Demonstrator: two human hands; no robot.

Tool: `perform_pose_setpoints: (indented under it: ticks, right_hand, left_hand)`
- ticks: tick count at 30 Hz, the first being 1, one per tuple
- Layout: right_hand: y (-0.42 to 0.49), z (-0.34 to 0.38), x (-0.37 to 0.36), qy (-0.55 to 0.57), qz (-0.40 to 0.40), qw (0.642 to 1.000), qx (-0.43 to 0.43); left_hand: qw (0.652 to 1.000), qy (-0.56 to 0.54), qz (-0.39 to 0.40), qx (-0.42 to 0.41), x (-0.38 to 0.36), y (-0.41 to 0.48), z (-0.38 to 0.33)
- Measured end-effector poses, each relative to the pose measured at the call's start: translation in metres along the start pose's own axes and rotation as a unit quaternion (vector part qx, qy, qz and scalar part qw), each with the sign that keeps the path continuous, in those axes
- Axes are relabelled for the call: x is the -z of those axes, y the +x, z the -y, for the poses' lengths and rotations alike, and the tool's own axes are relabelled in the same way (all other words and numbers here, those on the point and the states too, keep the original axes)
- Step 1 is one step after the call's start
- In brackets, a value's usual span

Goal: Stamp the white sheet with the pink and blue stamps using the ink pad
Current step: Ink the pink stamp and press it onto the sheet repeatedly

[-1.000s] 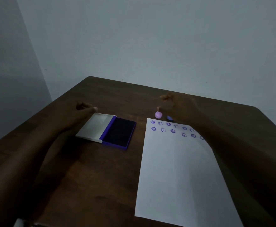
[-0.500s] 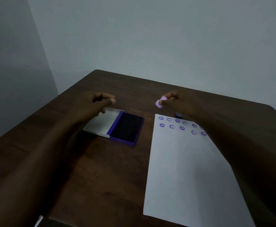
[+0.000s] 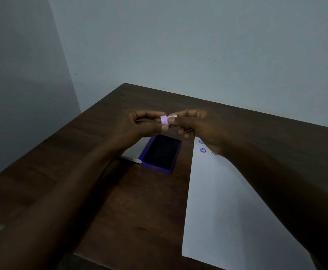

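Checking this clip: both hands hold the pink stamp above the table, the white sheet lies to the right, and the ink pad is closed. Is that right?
Not quite: the ink pad is open, its dark inking surface exposed and its lid folded out to the left, as the head view shows. The rest stands: the left hand and right hand hold the pink stamp above the table, with the white sheet to the right.

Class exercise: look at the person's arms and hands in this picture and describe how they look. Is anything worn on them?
Both forearms are bare all the way to the frame's lower edge: no sleeves, watch or bracelet in view. The left hand and right hand wear no gloves, and no rings can be made out in the dim light. Fingernails look short and unpainted.
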State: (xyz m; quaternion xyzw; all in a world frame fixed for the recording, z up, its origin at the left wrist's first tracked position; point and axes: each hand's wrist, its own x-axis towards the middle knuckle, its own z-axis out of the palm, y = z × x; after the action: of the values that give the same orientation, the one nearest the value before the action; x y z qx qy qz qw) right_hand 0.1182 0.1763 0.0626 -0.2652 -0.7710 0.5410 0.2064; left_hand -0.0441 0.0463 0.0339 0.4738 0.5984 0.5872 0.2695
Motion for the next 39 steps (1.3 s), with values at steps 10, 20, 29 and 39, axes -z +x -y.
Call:
perform_pose_setpoints:
  ticks: [10,20,29,39]
  right_hand:
    - [-0.006,-0.004,0.011,0.175,0.015,0.984,-0.034]
    - [-0.005,-0.005,0.009,-0.239,-0.011,0.97,0.032]
    - [-0.002,-0.009,-0.016,-0.364,0.036,0.925,0.1]
    - [-0.006,-0.017,-0.024,-0.385,0.018,0.911,0.149]
  left_hand:
    - [0.994,-0.091,-0.02,0.049,0.005,0.003,0.001]
    - [0.977,-0.156,-0.105,0.098,0.024,0.011,0.01]
    - [0.978,-0.137,-0.111,0.107,0.026,0.014,0.011]
    - [0.977,-0.158,-0.099,0.1,0.026,0.013,0.007]
